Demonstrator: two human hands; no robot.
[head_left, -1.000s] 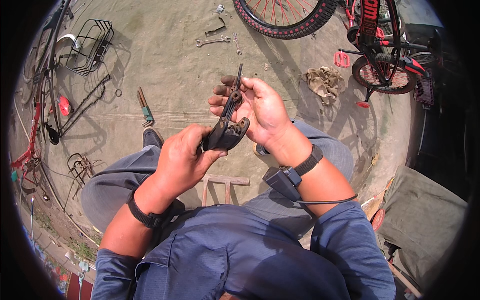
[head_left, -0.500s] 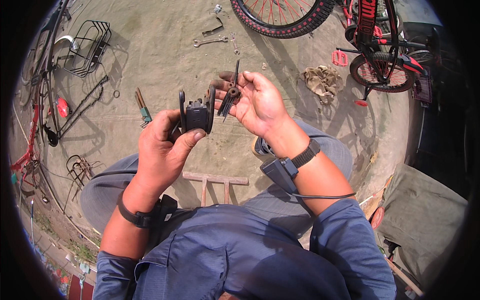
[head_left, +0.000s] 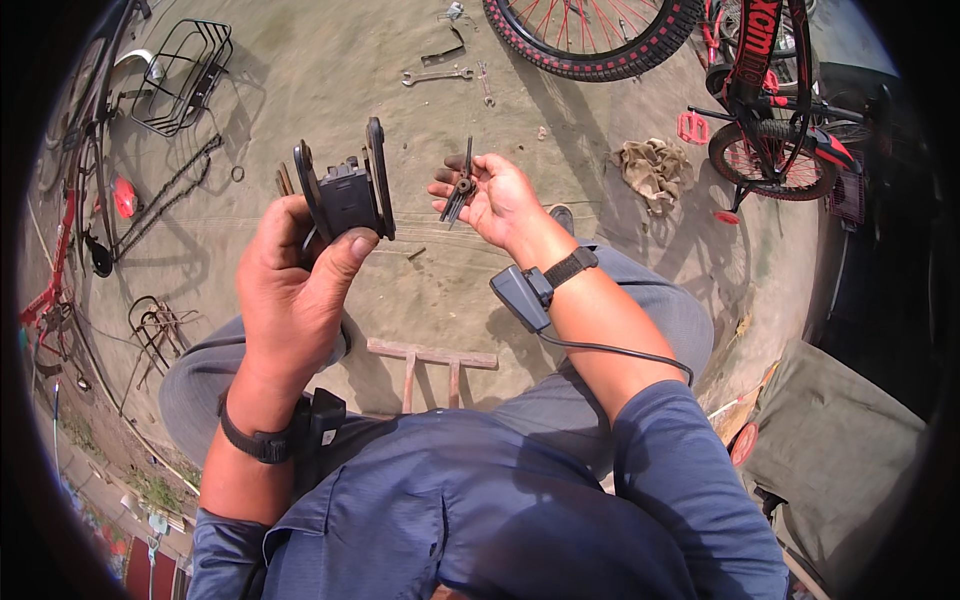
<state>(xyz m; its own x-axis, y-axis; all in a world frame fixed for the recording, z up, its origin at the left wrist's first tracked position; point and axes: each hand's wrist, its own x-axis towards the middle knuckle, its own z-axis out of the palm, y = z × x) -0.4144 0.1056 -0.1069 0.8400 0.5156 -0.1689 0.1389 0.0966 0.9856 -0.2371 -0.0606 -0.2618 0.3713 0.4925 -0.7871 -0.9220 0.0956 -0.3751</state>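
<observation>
Black and two-armed, the bracket (head_left: 348, 197) stands nearly upright in our left hand (head_left: 285, 290), thumb and fingers grasping its lower end. Well apart on its right, our right hand (head_left: 503, 205) has its fingers loosely uncurled, dark metal pieces (head_left: 463, 188) resting across them. Beyond, a wrench (head_left: 437, 77) lies on the ground (head_left: 560, 130).

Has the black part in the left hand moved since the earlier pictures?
Yes. The black part, gripped by the left hand, has shifted leftward and up the picture, judged against the larger spanner lying on the ground.
</observation>
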